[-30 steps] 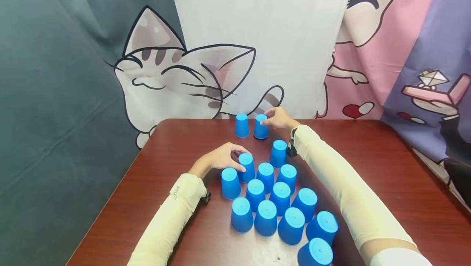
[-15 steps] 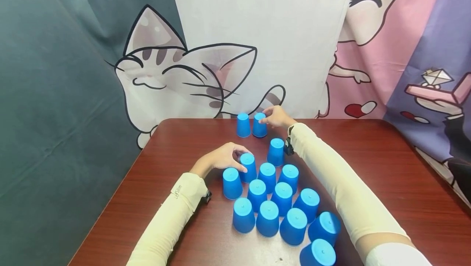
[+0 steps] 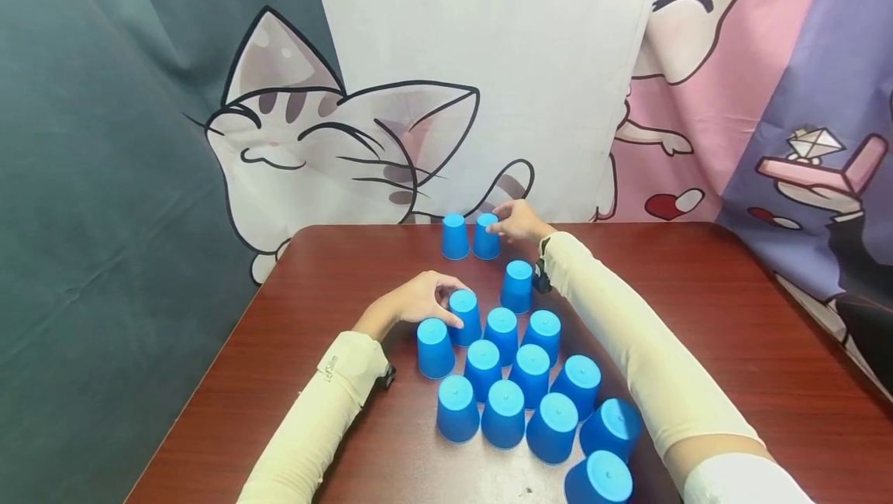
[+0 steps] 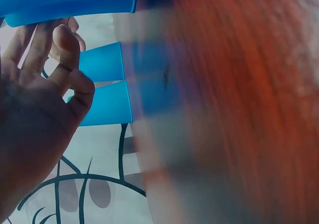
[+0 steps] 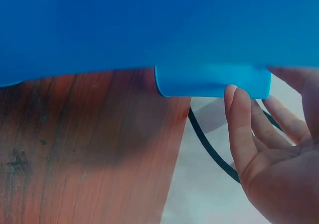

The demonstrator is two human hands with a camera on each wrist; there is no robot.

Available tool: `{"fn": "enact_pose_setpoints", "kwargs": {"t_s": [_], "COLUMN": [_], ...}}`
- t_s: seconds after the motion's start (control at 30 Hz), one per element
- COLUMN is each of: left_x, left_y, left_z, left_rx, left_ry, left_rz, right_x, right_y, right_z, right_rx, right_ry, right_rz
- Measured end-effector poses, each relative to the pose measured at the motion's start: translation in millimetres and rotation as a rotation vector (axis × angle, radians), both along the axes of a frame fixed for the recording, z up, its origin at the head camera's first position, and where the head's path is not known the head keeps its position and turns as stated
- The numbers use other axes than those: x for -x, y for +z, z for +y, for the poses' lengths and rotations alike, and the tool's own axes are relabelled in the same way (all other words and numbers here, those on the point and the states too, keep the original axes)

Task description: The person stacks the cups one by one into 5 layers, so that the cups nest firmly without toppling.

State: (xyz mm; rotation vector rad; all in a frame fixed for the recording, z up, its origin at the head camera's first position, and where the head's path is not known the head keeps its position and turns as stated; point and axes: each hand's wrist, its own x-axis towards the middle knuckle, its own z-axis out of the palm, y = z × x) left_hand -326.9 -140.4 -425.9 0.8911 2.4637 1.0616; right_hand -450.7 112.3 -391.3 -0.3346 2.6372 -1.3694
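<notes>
Nearest, upturned front cups [image 3: 533,368] cluster midway between the table's [image 3: 335,271] side edges. At their back, the left hand [image 3: 422,298] curves around an inner cup [image 3: 466,322]; how firmly, I cannot tell. By the far edge, the right hand [image 3: 518,221] pinches the outer cup [image 3: 484,242] just beside its neighbour [image 3: 455,237]; best slide it level, then let go gently.

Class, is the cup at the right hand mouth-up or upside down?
Upside down: in the head view, the blue cup at the right hand has its closed, narrower end on top and its wider end below.
</notes>
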Motion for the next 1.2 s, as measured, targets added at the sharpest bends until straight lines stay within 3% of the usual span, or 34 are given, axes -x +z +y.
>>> {"fn": "enact_pose_setpoints", "kwargs": {"t_s": [0.43, 0.83, 1.2], "left_x": [-7.8, -2.7, -3.2], "left_y": [-6.0, 4.1, -1.5], "left_z": [6, 2, 1], "left_rx": [0.005, 0.007, -0.004], "left_ry": [0.030, 0.054, 0.075], "left_rz": [-0.010, 0.000, -0.007], "right_x": [-14.5, -51.5, -84.1], "right_y": [-2.8, 3.8, -10.4], "right_z": [32, 70, 89], "right_rx": [0.013, 0.044, 0.044], "right_ry": [0.017, 0.217, 0.386], "right_rz": [-0.007, -0.012, -0.034]}}
